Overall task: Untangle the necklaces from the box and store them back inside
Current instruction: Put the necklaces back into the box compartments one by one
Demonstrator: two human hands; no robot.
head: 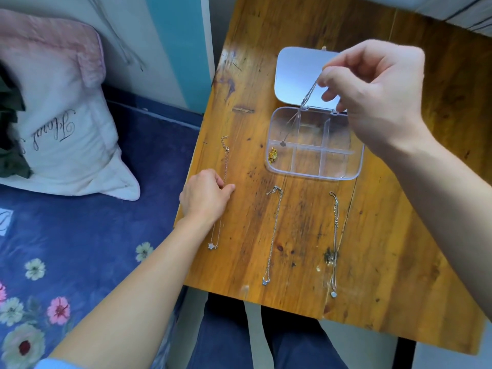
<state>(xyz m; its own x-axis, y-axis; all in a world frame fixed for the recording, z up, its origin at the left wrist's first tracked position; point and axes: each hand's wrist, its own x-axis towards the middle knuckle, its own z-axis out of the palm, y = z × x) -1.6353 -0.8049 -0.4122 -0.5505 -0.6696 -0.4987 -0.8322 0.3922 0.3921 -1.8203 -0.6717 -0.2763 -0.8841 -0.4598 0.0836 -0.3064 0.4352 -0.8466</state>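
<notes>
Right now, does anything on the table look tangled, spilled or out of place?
Nothing spilled or damaged. Three necklaces lie straight and apart; the leftmost necklace runs near the table's left edge, by the left hand. The right hand pinches a fourth chain hanging into the open box.

Wooden counter [399, 235]: varnished, with dark stains and scratches, and a seam running through its right part. Bed [119, 182] directly left of it, covered in a dark blue sheet with printed flowers [58, 310]. White and pink pillow [66, 129] with script lettering lies on the bed. Dark green cloth [10, 123] at the left edge. Teal wall panel [181, 49] behind. Blue trousers [226, 336] below the counter's near edge.
</notes>
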